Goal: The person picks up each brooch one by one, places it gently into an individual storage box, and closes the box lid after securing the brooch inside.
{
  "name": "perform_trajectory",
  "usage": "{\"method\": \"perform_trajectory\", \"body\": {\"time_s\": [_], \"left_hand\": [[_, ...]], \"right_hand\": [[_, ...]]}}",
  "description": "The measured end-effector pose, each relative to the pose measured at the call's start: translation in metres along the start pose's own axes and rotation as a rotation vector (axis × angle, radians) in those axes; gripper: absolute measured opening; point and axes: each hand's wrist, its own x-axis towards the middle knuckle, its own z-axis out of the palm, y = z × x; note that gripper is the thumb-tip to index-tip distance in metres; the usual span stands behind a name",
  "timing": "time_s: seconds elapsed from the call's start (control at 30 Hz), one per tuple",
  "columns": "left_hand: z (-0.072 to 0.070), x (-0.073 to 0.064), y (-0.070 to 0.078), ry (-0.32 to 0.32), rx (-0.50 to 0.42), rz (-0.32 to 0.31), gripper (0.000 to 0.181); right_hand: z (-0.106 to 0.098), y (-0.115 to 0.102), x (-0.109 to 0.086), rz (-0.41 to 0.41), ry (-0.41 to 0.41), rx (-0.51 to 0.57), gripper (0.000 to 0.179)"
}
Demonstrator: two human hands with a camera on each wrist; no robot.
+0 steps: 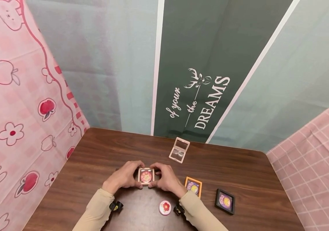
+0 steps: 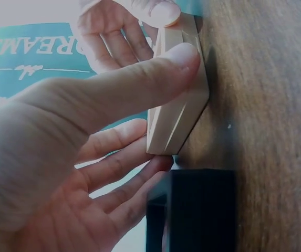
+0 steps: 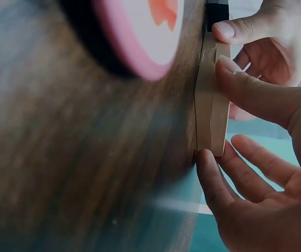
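A small beige square display frame point(image 1: 146, 168) lies closed on the table, with a round pink badge point(image 1: 146, 176) showing under its clear window. My left hand point(image 1: 126, 175) grips the frame's left side between thumb and fingers. From the right, my right hand point(image 1: 165, 178) pinches the opposite side the same way. Both wrist views show the frame edge-on; in the right one a thin seam runs along the frame's side point(image 3: 213, 105), and the thumbs press near its front edge. A round badge with a red flower point(image 1: 165, 208) lies near my right wrist.
An open pale pink frame point(image 1: 179, 150) lies toward the back. To the right are an orange frame point(image 1: 194, 186), partly behind my sleeve, and a black frame point(image 1: 225, 201), each with a picture inside. A dark block-like object point(image 2: 203, 210) stands close to my left fingers.
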Motion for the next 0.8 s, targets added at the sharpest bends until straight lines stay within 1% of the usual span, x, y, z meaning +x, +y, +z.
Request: {"method": "perform_trajectory", "body": {"time_s": [0.13, 0.2, 0.3, 0.4, 0.5, 0.57, 0.63, 0.7, 0.8], "left_hand": [[-0.004, -0.002, 0.002, -0.006, 0.017, 0.009, 0.065], [-0.006, -0.003, 0.002, -0.008, 0.030, 0.010, 0.064], [-0.008, -0.005, 0.003, -0.010, 0.043, 0.004, 0.064], [-0.008, -0.006, 0.005, -0.016, 0.053, -0.008, 0.064], [-0.009, -0.005, 0.008, -0.036, 0.057, -0.016, 0.068], [-0.010, -0.001, 0.011, -0.052, 0.070, -0.014, 0.072], [-0.012, 0.008, 0.015, -0.070, 0.073, -0.005, 0.076], [-0.014, 0.020, 0.020, -0.080, 0.076, 0.009, 0.078], [-0.015, 0.040, 0.029, -0.088, 0.076, 0.022, 0.082]], "right_hand": [[-0.003, -0.001, 0.000, -0.057, -0.022, -0.024, 0.066], [-0.005, -0.001, 0.000, -0.073, -0.026, 0.004, 0.067], [-0.012, 0.002, -0.002, -0.068, -0.024, 0.070, 0.067], [-0.026, 0.006, -0.007, -0.064, -0.007, 0.097, 0.065], [-0.044, 0.012, -0.013, -0.063, 0.006, 0.078, 0.064], [-0.056, 0.016, -0.019, -0.061, 0.015, 0.070, 0.062], [-0.066, 0.018, -0.028, -0.059, 0.017, 0.070, 0.060], [-0.072, 0.019, -0.037, -0.066, 0.010, 0.071, 0.056], [-0.073, 0.017, -0.053, -0.090, -0.031, 0.071, 0.053]]}}
